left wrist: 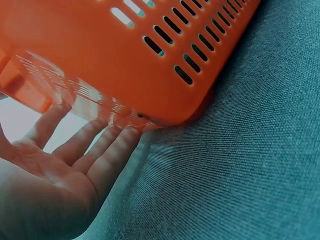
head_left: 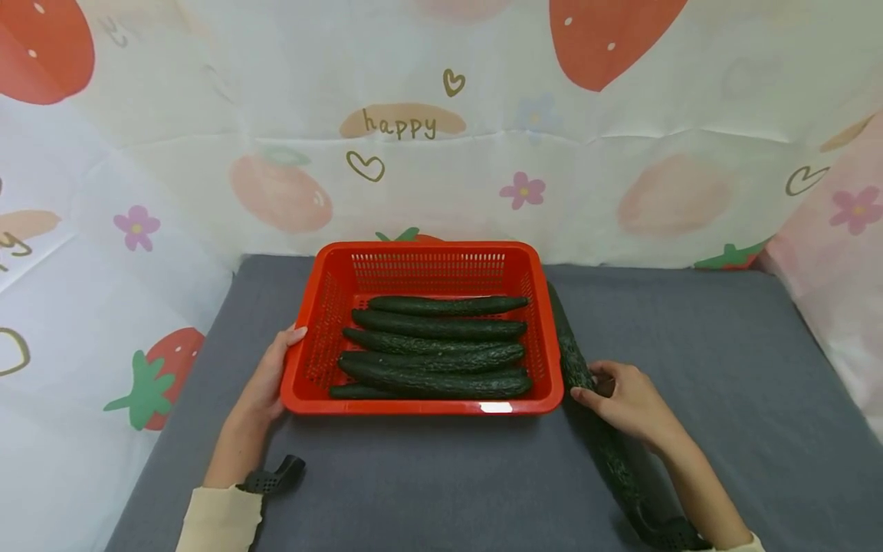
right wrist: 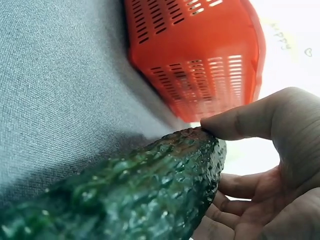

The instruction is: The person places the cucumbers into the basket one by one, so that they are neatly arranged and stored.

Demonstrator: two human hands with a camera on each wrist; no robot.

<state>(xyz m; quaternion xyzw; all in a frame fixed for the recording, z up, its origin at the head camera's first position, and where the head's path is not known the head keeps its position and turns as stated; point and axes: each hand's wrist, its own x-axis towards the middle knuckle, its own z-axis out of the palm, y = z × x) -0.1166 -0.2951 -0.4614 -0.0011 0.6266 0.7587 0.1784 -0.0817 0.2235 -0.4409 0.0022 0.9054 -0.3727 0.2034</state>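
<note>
A red slotted plastic basket stands on the grey cloth with several dark green cucumbers lying crosswise in it. At its left side, my left hand holds the rim, thumb over the edge. In the left wrist view the fingers reach up against the basket's outer wall. Along the right side of the basket runs another long, bumpy cucumber. My right hand pinches it from the right between thumb and fingers; the right wrist view shows the thumb on top of the cucumber.
Grey cloth covers the table. Behind it hangs a white curtain printed with strawberries, flowers and hearts, which also runs along the left and right sides. A black wrist camera mount sits on the left wrist.
</note>
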